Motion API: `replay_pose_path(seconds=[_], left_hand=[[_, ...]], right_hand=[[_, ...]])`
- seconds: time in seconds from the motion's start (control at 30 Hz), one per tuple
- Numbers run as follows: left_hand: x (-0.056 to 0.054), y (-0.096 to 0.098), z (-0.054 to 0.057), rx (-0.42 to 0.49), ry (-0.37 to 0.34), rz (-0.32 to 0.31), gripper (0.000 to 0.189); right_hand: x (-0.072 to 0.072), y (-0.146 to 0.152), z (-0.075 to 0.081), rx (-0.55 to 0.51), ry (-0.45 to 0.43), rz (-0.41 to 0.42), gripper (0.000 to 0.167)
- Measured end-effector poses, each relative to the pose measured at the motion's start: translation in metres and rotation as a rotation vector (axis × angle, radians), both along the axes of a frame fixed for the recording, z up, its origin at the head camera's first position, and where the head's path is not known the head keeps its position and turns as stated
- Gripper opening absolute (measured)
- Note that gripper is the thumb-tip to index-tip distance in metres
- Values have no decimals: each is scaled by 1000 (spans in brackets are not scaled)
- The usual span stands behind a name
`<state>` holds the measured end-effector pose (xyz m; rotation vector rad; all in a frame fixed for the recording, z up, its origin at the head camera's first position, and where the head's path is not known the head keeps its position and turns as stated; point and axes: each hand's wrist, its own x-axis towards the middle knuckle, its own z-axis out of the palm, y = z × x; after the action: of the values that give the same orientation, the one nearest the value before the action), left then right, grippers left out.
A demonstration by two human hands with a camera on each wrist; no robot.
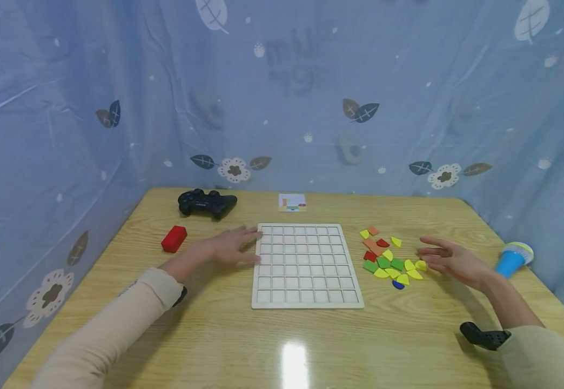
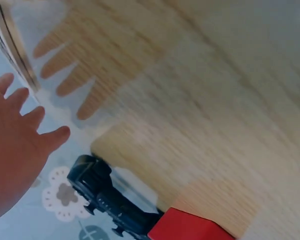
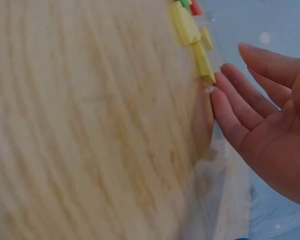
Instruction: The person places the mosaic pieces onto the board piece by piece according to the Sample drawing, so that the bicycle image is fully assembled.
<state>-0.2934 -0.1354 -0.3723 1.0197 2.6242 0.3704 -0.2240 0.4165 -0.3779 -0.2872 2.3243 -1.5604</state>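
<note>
A white grid board (image 1: pixel 306 265) lies flat on the wooden table in front of me. My left hand (image 1: pixel 230 246) has its fingers stretched out, with the fingertips right at the board's left edge; nothing is in its grasp. To the board's right lies a loose group of small flat pieces: yellow pieces (image 1: pixel 403 279), green pieces (image 1: pixel 370 266), orange pieces (image 1: pixel 373 247), red pieces (image 1: pixel 382 243) and one blue piece (image 1: pixel 398 284). My right hand (image 1: pixel 457 262) is just right of this group, palm turned inward, fingers loosely extended and holding nothing.
At the back left are a black game controller (image 1: pixel 206 203) and a red block (image 1: pixel 174 239). Behind the board lies a small printed card (image 1: pixel 292 202). A blue toy microphone (image 1: pixel 512 259) rests near the right edge. Patterned blue cloth (image 1: pixel 282 108) hangs behind the table.
</note>
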Motion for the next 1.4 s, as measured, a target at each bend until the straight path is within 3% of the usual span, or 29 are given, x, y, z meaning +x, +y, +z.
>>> replay_pose_path(seconds=[0.13,0.27,0.47,0.83,1.1,1.4], left_hand=[[-1,-2,-4,-47,-22,23,80],[1,-3,-6,-75,-28,42,82],[2,-2,-6,-82,-13,55,85],[0,-1,-8,-86,-11,65,87],[-3,1,-7,-102,10,54,88],[-3,6,-6,-128,23,55,87]], right_hand=[[2,-7,0,97,94,11,64],[3,-7,-4,121,198,22,60],[2,-8,-10,215,303,-24,55],[-1,-14,-8,353,288,-102,52],[-3,-14,-7,398,265,-127,54],[-5,-12,-6,410,227,-168,45]])
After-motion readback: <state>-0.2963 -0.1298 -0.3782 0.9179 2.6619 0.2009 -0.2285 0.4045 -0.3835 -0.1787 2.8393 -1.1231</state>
